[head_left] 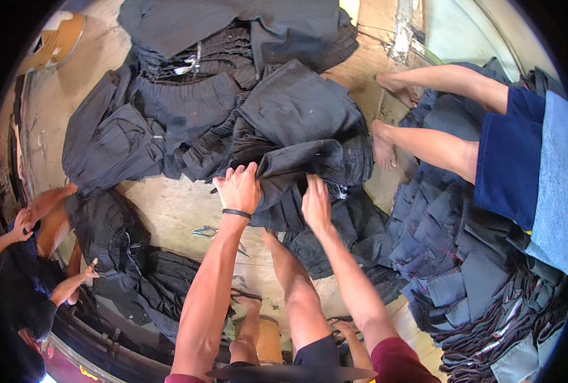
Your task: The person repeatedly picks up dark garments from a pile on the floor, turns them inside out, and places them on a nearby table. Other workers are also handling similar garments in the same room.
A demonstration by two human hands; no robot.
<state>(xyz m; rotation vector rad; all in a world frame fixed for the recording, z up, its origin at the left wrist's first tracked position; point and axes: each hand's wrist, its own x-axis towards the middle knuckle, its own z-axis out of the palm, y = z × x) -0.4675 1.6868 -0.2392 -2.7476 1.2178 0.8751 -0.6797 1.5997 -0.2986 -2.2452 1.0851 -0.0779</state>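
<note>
A large heap of dark grey garments (181, 102), some with gathered elastic waists, spreads over the pale wooden surface in front of me. My left hand (240, 189), with a black band at its wrist, is closed on the near edge of one dark garment (303, 159). A little to the right, my right hand (316, 201) pinches the same cloth with bent fingers. Between the hands the fabric is lifted into a loose fold. A small white tag (342, 191) shows beside my right hand. The fingertips of both hands are partly hidden by the cloth.
Metal thread snips (210, 232) lie on the wood below my left hand. A person's bare legs (437, 143) reach in at right, above stacked dark cloth pieces (488, 306). Another person (31, 274) sits at left beside more dark garments (108, 230). A tan stool (268, 338) stands below.
</note>
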